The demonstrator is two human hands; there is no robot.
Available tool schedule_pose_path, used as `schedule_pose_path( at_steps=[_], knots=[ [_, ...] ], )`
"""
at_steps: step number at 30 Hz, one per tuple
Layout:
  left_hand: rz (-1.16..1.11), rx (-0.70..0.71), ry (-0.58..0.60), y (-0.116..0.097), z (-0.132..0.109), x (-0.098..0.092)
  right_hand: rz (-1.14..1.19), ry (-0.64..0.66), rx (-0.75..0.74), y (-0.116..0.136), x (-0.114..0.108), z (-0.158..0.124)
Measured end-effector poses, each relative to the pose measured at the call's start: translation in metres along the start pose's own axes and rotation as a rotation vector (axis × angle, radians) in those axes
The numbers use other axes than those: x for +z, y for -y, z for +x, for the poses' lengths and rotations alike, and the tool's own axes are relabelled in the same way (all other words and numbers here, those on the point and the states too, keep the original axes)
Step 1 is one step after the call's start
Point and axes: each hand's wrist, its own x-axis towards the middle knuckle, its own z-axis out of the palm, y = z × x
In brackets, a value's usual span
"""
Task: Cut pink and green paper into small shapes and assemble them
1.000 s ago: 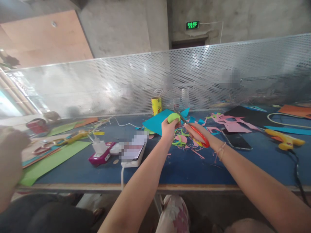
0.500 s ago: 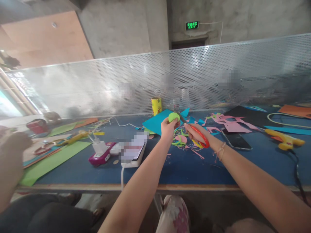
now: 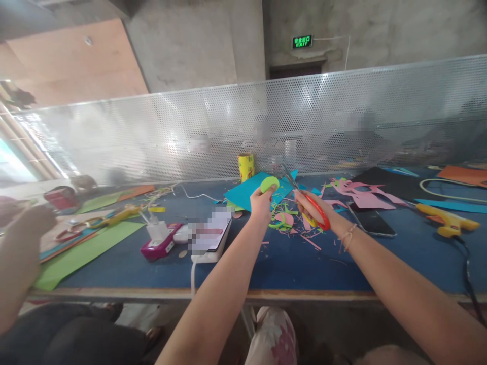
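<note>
Pinched in my left hand (image 3: 262, 203) is a small rounded piece of light green paper (image 3: 269, 183). My right hand (image 3: 306, 204) is closed on red-handled scissors (image 3: 318, 212); their blades point up and left, a little apart from each other and to the right of the green piece. Below both hands lies a heap of paper scraps (image 3: 283, 219) in green, pink and yellow. A blue sheet of paper (image 3: 243, 191) rests on the table just behind my left hand.
A yellow can (image 3: 246, 167) stands by the perforated metal screen (image 3: 213, 137). Left are a phone on a white stand (image 3: 211, 241), a purple power strip (image 3: 160, 247) and green paper (image 3: 91, 248). Right are a dark phone (image 3: 371, 219), pink cut paper (image 3: 375, 193) and a yellow glue gun (image 3: 449, 218). Another person's arm (image 3: 19, 248) reaches in at left.
The scissors have drawn back to the right from the green paper piece, and a gap now shows between them. My left hand has shifted slightly left and turned the piece.
</note>
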Motion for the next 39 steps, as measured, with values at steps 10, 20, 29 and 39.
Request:
schedule_pose_path(
  at_steps=[10,20,29,39],
  knots=[
    [0.039,-0.046,0.078,-0.006,-0.011,0.006,0.217,0.147,0.099,0.001,0.019,-0.004],
    [0.179,0.001,0.148,0.005,-0.005,0.003,0.175,0.143,0.058,0.002,0.016,-0.003],
    [0.162,-0.029,0.126,-0.001,-0.009,0.003,0.167,0.149,0.112,0.013,0.012,-0.004],
    [0.138,-0.022,0.112,0.0,-0.007,0.003,0.103,0.14,0.049,0.007,0.011,-0.004]
  ],
)
